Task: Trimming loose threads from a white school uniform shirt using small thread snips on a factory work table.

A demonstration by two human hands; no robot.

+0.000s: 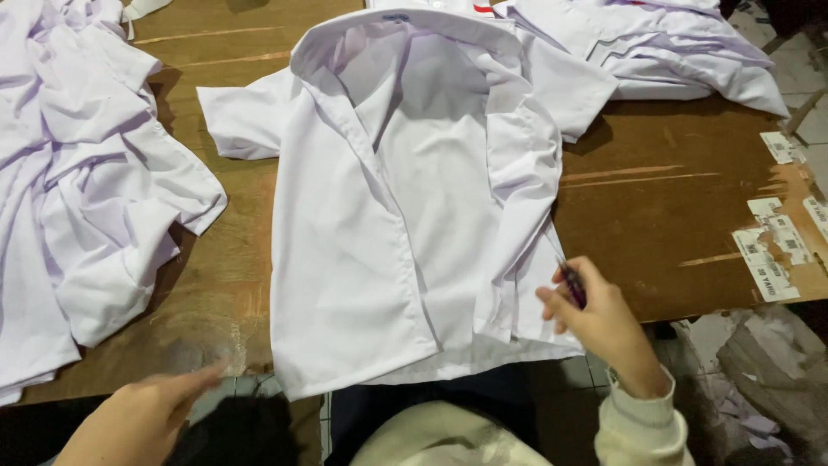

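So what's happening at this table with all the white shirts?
A person sits at a brown wooden table with a white short-sleeved shirt spread open in front of them. Their right hand grips a small dark, thin tool beside the shirt's front edge. Their left hand rests near the table's edge, touching nothing. Crumpled white shirts lie piled on the left, more at the back.

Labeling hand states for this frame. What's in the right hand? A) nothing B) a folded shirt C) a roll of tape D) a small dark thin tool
D: the right hand pinches a small dark thin tool at the edge of the white shirt spread on the wooden table; the left hand holds nothing.
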